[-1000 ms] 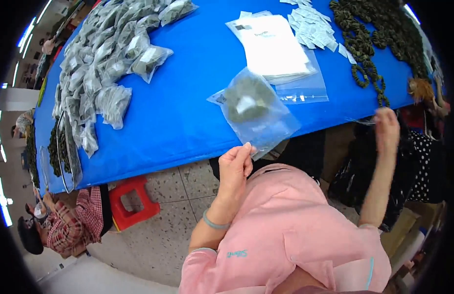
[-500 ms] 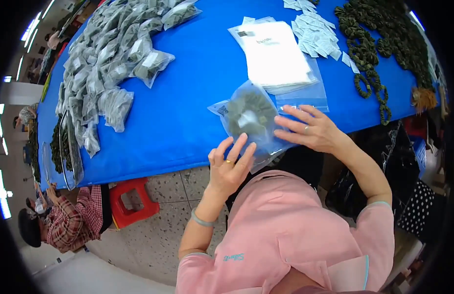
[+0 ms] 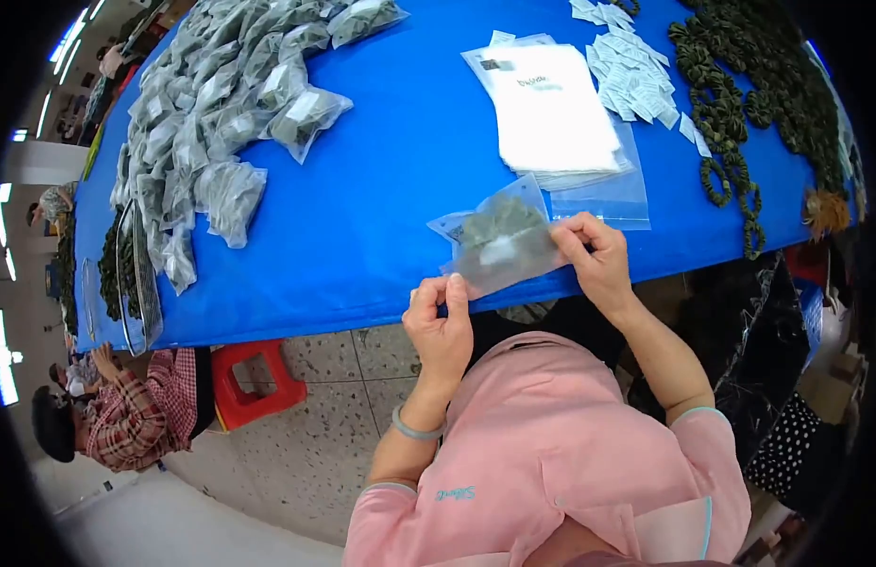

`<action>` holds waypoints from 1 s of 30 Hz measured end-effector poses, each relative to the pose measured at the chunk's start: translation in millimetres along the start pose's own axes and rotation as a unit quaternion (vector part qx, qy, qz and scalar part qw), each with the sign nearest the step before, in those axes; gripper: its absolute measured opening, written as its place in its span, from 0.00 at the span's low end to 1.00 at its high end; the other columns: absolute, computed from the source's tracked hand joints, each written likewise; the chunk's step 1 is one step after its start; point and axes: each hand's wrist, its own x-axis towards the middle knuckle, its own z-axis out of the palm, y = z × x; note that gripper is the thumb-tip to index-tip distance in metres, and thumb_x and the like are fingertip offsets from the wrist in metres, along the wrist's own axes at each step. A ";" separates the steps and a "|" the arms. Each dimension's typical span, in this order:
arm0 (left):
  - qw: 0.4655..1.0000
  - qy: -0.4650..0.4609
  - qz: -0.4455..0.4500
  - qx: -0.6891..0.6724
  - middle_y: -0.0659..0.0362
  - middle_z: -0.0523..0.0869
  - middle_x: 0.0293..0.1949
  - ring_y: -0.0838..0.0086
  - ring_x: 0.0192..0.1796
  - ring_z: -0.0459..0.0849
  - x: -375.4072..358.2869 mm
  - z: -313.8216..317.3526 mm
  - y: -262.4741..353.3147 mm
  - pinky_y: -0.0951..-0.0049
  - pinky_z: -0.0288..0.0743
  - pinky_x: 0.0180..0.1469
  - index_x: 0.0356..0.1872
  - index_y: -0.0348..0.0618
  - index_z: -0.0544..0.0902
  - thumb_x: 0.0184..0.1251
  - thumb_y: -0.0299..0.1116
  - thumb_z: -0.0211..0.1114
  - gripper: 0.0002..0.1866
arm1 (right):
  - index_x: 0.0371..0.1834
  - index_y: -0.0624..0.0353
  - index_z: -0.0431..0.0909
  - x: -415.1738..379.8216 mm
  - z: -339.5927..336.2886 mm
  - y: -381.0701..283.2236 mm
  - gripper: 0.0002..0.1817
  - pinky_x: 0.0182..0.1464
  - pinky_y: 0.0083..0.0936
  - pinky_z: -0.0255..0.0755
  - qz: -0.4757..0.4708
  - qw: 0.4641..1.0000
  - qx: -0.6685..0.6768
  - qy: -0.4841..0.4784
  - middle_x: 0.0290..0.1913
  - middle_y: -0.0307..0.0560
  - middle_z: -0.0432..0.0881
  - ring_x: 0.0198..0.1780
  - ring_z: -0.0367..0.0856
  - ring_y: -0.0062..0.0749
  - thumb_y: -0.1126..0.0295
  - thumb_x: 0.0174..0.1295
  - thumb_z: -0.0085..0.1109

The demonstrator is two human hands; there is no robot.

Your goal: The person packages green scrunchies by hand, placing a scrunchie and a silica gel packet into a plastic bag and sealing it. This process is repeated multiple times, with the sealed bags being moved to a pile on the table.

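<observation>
In the head view, a translucent plastic bag with a dark green gathered fabric ring [image 3: 499, 222] inside is held near the front edge of the blue-covered table [image 3: 362, 227]. The bag [image 3: 509, 269] is pinched at its left side between thumb and fingers of the left hand [image 3: 440, 323], and at its right side by those of the right hand [image 3: 598, 263]. Beyond it, a stack of white printed bags [image 3: 559, 118] is seen; filled translucent bags [image 3: 206, 123] are heaped to the left.
</observation>
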 end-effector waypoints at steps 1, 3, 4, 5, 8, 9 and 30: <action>1.000 0.006 -0.011 0.010 0.61 0.85 0.30 0.76 0.30 0.74 0.3 0.9 2.3 0.79 0.69 0.36 0.30 0.41 0.82 0.67 0.27 0.66 0.05 | 0.31 0.60 0.83 -1.5 2.3 -1.1 0.03 0.31 0.16 0.68 -0.002 1.000 -0.023 0.019 0.29 0.41 0.81 0.23 0.72 0.21 0.76 0.62 0.65; 0.999 0.019 -0.034 0.030 0.59 0.85 0.31 0.73 0.30 0.74 1.1 1.1 7.5 0.77 0.68 0.34 0.28 0.41 0.81 0.65 0.27 0.67 0.06 | 0.30 0.60 0.82 -3.5 6.3 -2.8 0.02 0.31 0.17 0.69 -0.006 0.996 -0.068 0.058 0.25 0.39 0.79 0.20 0.71 0.23 0.76 0.60 0.66; 0.999 0.018 -0.034 0.031 0.59 0.85 0.31 0.73 0.30 0.74 3.0 0.7 10.4 0.77 0.68 0.34 0.28 0.41 0.81 0.65 0.27 0.67 0.06 | 0.30 0.60 0.82 -3.7 7.8 -2.6 0.02 0.31 0.17 0.69 -0.005 0.996 -0.067 0.059 0.25 0.39 0.79 0.20 0.71 0.23 0.76 0.60 0.66; 0.995 -0.001 -0.062 0.084 0.59 0.85 0.33 0.72 0.32 0.75 6.4 0.7 13.8 0.76 0.69 0.36 0.30 0.41 0.82 0.65 0.27 0.67 0.05 | 0.32 0.60 0.82 -3.7 8.8 -1.6 0.01 0.31 0.17 0.69 -0.036 0.985 -0.157 0.060 0.26 0.39 0.79 0.21 0.72 0.24 0.77 0.59 0.66; 0.959 -0.060 -0.141 0.240 0.56 0.84 0.40 0.69 0.38 0.77 15.4 0.5 21.1 0.72 0.71 0.42 0.35 0.42 0.83 0.63 0.27 0.68 0.03 | 0.37 0.58 0.83 -4.4 10.7 0.2 0.07 0.31 0.19 0.70 -0.122 0.899 -0.416 0.063 0.28 0.39 0.80 0.25 0.75 0.26 0.77 0.56 0.66; 0.959 -0.064 -0.137 0.240 0.56 0.84 0.40 0.69 0.38 0.77 16.0 -0.2 22.0 0.72 0.71 0.42 0.35 0.42 0.83 0.63 0.27 0.68 0.03 | 0.42 0.57 0.82 -3.1 14.5 -5.8 0.12 0.36 0.21 0.73 -0.134 0.897 -0.411 0.092 0.35 0.40 0.82 0.33 0.79 0.30 0.77 0.54 0.66; 0.808 0.066 0.262 0.523 0.43 0.63 0.74 0.44 0.78 0.54 176.8 -0.6 15.4 0.31 0.43 0.73 0.72 0.42 0.67 0.70 0.45 0.62 0.33 | 0.39 0.57 0.85 119.3 -241.3 31.7 0.08 0.46 0.26 0.77 -0.115 0.691 -0.662 0.267 0.41 0.40 0.87 0.41 0.82 0.38 0.73 0.56 0.65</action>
